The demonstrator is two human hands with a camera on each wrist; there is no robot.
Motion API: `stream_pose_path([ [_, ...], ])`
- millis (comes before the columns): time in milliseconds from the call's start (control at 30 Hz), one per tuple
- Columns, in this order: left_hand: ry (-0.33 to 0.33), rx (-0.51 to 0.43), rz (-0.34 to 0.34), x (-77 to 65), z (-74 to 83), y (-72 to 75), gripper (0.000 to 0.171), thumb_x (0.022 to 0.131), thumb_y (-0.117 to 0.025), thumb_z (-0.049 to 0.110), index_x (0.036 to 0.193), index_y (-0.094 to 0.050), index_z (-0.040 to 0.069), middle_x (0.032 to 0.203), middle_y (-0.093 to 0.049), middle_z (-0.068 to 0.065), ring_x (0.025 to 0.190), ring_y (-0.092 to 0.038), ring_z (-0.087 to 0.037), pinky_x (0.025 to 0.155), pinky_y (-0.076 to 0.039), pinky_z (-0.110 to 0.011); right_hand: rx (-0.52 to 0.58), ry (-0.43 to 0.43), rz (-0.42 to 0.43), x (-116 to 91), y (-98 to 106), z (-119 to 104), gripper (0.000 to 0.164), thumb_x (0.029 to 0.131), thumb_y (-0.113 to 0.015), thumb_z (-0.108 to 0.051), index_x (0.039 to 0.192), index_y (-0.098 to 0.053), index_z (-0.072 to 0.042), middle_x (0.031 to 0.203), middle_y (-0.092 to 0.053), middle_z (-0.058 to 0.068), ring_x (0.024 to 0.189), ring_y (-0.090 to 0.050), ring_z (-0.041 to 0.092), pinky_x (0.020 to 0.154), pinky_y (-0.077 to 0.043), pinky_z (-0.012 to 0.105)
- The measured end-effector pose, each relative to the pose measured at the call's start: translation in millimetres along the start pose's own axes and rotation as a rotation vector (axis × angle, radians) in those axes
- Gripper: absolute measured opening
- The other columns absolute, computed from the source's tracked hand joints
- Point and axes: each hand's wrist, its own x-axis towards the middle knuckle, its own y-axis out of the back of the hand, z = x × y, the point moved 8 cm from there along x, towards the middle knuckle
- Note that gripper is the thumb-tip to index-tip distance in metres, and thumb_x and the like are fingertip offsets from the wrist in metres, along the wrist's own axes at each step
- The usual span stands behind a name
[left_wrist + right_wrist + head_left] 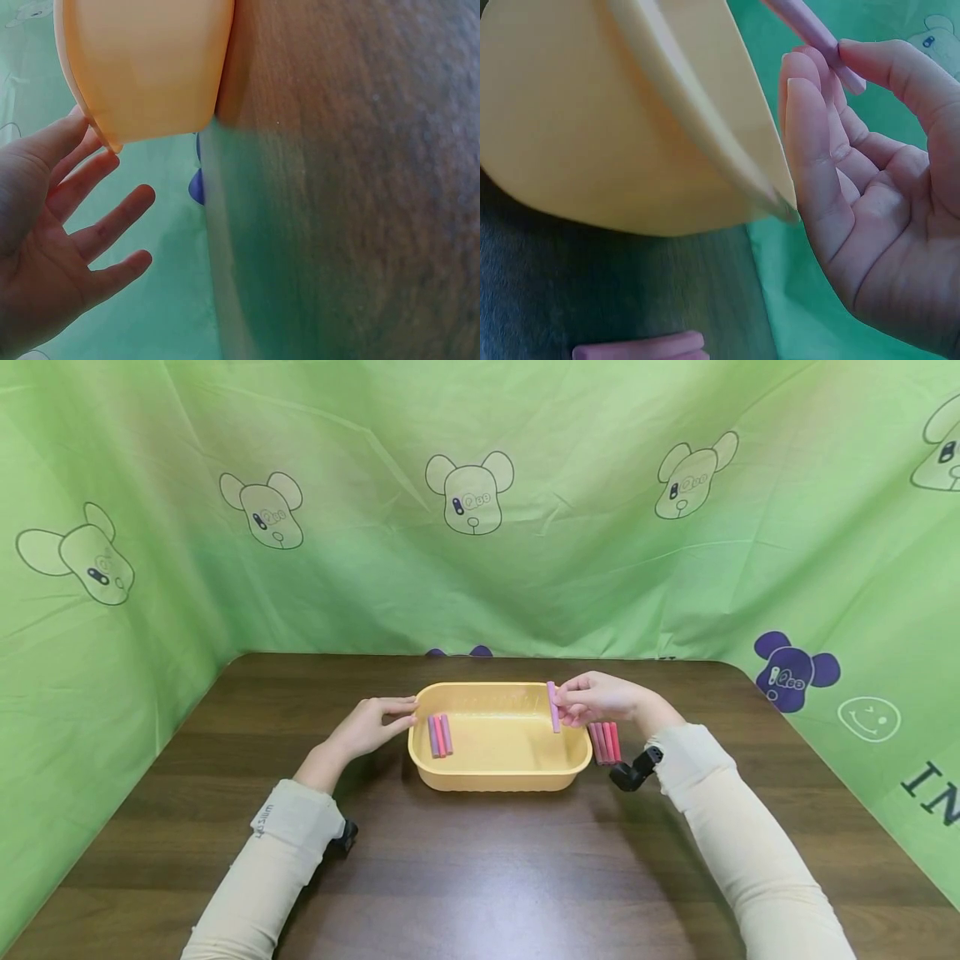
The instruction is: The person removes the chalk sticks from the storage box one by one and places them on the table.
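Note:
A yellow plastic tub stands on the table, with three purple and pink sticks side by side at its left end. My left hand touches the tub's left rim, its fingers extended and spread in the left wrist view. Above the tub's right end, my right hand pinches a slim light-purple stick between thumb and fingertips. That stick appears tilted in the right wrist view. Several more sticks, from mauve to red, lie in a row on the table just right of the tub.
The dark wooden table extends around the tub. A green cloth printed with cartoon heads hangs behind it and along both sides. Black wrist cameras, such as the right one, project below the sleeves.

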Motion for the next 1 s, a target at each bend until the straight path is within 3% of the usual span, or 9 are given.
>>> stream_pose_path([
  [433,0.006,-0.005,-0.005,-0.3,-1.5,-0.9,0.035,0.091,-0.061,0.016,0.122,-0.061,0.000,0.131,-0.056,-0.017,0.126,-0.049,-0.033,0.107,-0.038,-0.047,0.057,0.035,0.043,-20.4,14.5,19.6,0.018,0.098,-0.045,-0.015,0.088,-0.061,-0.015,0.071,-0.065,-0.007,0.070,-0.063,0.003,0.076,-0.057,0.025],
  [700,0.007,-0.006,-0.004,0.4,-1.2,-0.4,0.035,0.090,-0.061,0.015,0.122,-0.061,-0.001,0.131,-0.056,-0.017,0.127,-0.049,-0.034,0.108,-0.038,-0.047,0.129,0.083,0.065,-35.9,27.8,27.5,0.019,0.099,-0.044,-0.015,0.090,-0.061,-0.016,0.080,-0.067,-0.006,0.075,-0.065,0.004,0.074,-0.057,0.022],
  [1000,0.010,-0.011,-0.003,0.1,-0.3,0.2,0.036,0.090,-0.061,0.016,0.122,-0.060,0.000,0.131,-0.056,-0.016,0.127,-0.049,-0.033,0.108,-0.038,-0.046,0.179,0.067,0.085,-48.4,42.2,46.4,0.023,0.099,-0.042,-0.012,0.090,-0.063,-0.016,0.080,-0.066,-0.007,0.077,-0.066,0.004,0.077,-0.057,0.022],
])
